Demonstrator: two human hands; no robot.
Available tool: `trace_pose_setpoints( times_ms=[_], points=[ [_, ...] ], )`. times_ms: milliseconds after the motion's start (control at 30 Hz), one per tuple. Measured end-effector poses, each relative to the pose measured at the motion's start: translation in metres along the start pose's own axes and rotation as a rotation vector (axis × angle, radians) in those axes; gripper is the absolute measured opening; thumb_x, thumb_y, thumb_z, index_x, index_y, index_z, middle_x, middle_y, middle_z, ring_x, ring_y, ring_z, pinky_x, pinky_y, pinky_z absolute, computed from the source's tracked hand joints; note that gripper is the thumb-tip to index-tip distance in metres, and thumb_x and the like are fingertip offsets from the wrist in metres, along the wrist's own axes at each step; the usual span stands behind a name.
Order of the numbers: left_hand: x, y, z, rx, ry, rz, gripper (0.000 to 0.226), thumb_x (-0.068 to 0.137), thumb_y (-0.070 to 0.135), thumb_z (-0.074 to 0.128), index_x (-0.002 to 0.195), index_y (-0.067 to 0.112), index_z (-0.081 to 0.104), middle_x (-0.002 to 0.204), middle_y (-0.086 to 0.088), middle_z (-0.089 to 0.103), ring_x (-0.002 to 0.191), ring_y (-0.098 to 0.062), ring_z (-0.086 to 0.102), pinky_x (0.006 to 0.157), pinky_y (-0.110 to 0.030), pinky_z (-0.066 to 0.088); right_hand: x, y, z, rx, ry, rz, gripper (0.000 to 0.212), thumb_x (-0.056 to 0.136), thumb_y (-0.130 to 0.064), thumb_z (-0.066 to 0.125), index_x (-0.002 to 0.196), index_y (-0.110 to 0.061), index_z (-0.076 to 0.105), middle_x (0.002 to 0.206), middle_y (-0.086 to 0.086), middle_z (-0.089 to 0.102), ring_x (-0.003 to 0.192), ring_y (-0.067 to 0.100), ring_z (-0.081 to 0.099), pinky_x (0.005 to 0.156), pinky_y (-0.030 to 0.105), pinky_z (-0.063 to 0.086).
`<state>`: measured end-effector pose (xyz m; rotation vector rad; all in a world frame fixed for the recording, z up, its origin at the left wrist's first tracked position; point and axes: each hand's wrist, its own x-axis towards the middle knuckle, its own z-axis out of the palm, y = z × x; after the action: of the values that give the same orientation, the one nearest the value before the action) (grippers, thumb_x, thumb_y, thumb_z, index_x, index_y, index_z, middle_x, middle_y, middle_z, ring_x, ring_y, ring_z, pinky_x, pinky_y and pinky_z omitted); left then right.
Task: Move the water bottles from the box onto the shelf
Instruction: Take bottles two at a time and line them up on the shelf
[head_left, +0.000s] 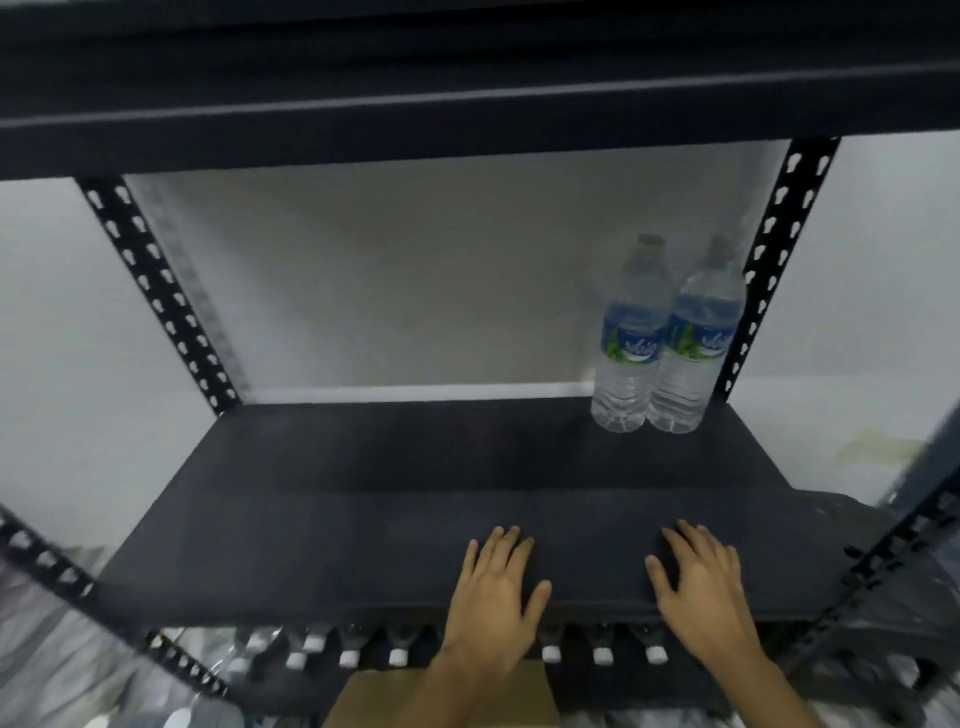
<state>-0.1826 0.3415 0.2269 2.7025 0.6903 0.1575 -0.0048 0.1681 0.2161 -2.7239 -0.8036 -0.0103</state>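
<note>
Two clear water bottles with blue-green labels stand upright and touching at the back right of the black shelf (395, 483): one bottle (630, 338) on the left, the other bottle (696, 343) against the right rear post. My left hand (493, 597) and my right hand (701, 587) lie flat near the shelf's front edge, fingers spread, holding nothing. Below the shelf a row of white-capped bottles (348, 657) shows on a lower level. A corner of the brown cardboard box (374, 696) appears at the bottom, under my left forearm.
Black perforated posts stand at the back left (156, 291) and back right (774, 260), with front posts slanting at both lower corners. Another black shelf (467, 93) spans overhead. A pale wall lies behind the rack.
</note>
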Motion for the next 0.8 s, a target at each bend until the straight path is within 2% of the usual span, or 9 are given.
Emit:
trace_pose_setpoints(
  times_ms=[100, 267, 367, 433, 467, 533, 600, 700, 800],
  points=[
    [-0.030, -0.022, -0.006, -0.012, 0.040, 0.024, 0.078, 0.093, 0.065, 0.003, 0.156, 0.024, 0.026, 0.165, 0.005, 0.019, 0.154, -0.011, 0.004, 0.122, -0.032, -0.015, -0.025, -0.027, 0.005, -0.008, -0.013, -0.011, 0.052, 0.096, -0.044, 0.047, 0.140, -0.016, 0.048, 0.152, 0.004, 0.040, 0.144, 0.026, 0.027, 0.118, 0.050, 0.015],
    [-0.086, -0.071, -0.012, -0.060, 0.142, -0.027, 0.062, 0.098, 0.053, 0.029, 0.149, 0.021, 0.042, 0.158, 0.002, 0.037, 0.152, -0.015, 0.021, 0.124, -0.037, -0.005, -0.065, -0.084, 0.022, -0.027, -0.045, -0.062, 0.053, 0.092, -0.038, 0.057, 0.135, -0.008, 0.053, 0.147, 0.014, 0.045, 0.140, 0.033, 0.033, 0.116, 0.054, 0.019],
    [-0.133, -0.112, -0.017, -0.136, 0.171, -0.146, 0.055, 0.096, 0.049, 0.037, 0.143, 0.023, 0.048, 0.151, 0.005, 0.046, 0.146, -0.015, 0.033, 0.125, -0.039, 0.012, -0.088, -0.133, 0.035, 0.027, -0.038, -0.153, 0.050, 0.085, -0.030, 0.068, 0.126, -0.002, 0.061, 0.138, 0.020, 0.053, 0.132, 0.039, 0.042, 0.110, 0.057, 0.031],
    [-0.170, -0.148, -0.015, -0.145, 0.242, -0.238, 0.049, 0.093, 0.046, 0.044, 0.137, 0.026, 0.052, 0.139, 0.007, 0.054, 0.132, -0.016, 0.048, 0.116, -0.038, 0.035, -0.108, -0.170, 0.049, 0.079, -0.057, -0.194, 0.048, 0.081, -0.024, 0.073, 0.121, 0.000, 0.064, 0.135, 0.023, 0.055, 0.129, 0.042, 0.043, 0.108, 0.056, 0.035],
    [-0.188, -0.169, -0.014, -0.164, 0.256, -0.306, 0.049, 0.092, 0.046, 0.046, 0.137, 0.026, 0.052, 0.136, 0.007, 0.055, 0.127, -0.016, 0.051, 0.111, -0.034, 0.039, -0.116, -0.189, 0.057, 0.111, -0.049, -0.222, 0.047, 0.078, -0.022, 0.076, 0.118, 0.002, 0.066, 0.132, 0.026, 0.056, 0.125, 0.045, 0.045, 0.106, 0.057, 0.038],
    [-0.224, -0.204, -0.017, -0.235, 0.264, -0.474, 0.055, 0.093, 0.050, 0.042, 0.143, 0.026, 0.046, 0.140, 0.008, 0.051, 0.127, -0.015, 0.049, 0.109, -0.029, 0.037, -0.133, -0.227, 0.076, 0.200, -0.033, -0.264, 0.046, 0.075, -0.028, 0.072, 0.107, 0.006, 0.069, 0.121, 0.031, 0.058, 0.110, 0.051, 0.054, 0.094, 0.060, 0.046],
    [-0.263, -0.236, -0.018, -0.280, 0.288, -0.601, 0.056, 0.094, 0.052, 0.041, 0.144, 0.026, 0.044, 0.141, 0.007, 0.050, 0.128, -0.014, 0.048, 0.109, -0.028, 0.038, -0.151, -0.262, 0.098, 0.323, -0.132, -0.293, 0.059, 0.072, -0.040, 0.054, 0.101, 0.008, 0.069, 0.108, 0.032, 0.061, 0.097, 0.051, 0.059, 0.084, 0.058, 0.050],
    [-0.317, -0.275, -0.020, -0.283, 0.340, -0.747, 0.054, 0.095, 0.048, 0.048, 0.144, 0.025, 0.044, 0.140, 0.005, 0.051, 0.129, -0.015, 0.048, 0.106, -0.026, 0.038, -0.181, -0.315, 0.120, 0.335, -0.253, -0.361, 0.045, 0.078, -0.023, 0.070, 0.112, 0.006, 0.065, 0.117, 0.031, 0.059, 0.111, 0.049, 0.053, 0.096, 0.057, 0.043],
    [-0.355, -0.303, -0.021, -0.309, 0.379, -0.861, 0.051, 0.095, 0.042, 0.054, 0.141, 0.024, 0.045, 0.137, 0.005, 0.053, 0.127, -0.015, 0.050, 0.103, -0.025, 0.039, -0.209, -0.356, 0.140, 0.330, -0.454, -0.431, 0.054, 0.081, -0.018, 0.074, 0.130, -0.001, 0.056, 0.133, 0.021, 0.052, 0.124, 0.039, 0.047, 0.102, 0.046, 0.040]
  ],
)
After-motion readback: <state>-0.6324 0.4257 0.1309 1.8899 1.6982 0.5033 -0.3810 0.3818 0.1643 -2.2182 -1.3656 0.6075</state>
